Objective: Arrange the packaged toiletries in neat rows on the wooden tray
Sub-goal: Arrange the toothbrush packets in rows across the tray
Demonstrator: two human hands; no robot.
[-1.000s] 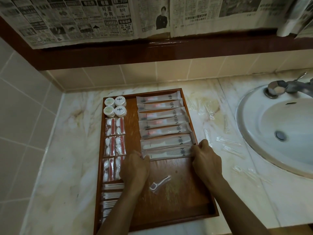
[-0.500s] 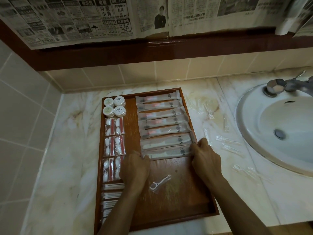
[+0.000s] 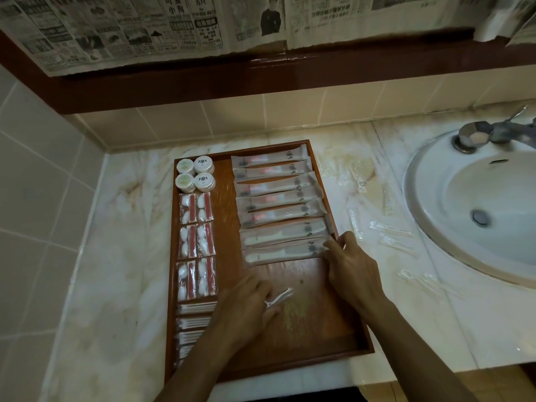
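Left hand [image 3: 249, 300] pinches the floss pick [image 3: 278, 297] (apparently), right hand [image 3: 352, 265] fingers the nearest long sachet [image 3: 285, 252]; wooden tray [image 3: 319, 338] mostly filled, clear packets [image 3: 388, 227] on the counter remain.

The wooden tray [image 3: 352, 340] lies flat on the counter [image 3: 116, 242]. Along its right side seven long translucent packets [image 3: 278, 207] lie in a column, one below another. At the left are four round white containers [image 3: 195, 174], then red-and-white sachets [image 3: 197, 245] in pairs, then flat white packets [image 3: 194, 320]. A small wrapped floss pick [image 3: 280, 297] lies on the bare wood.
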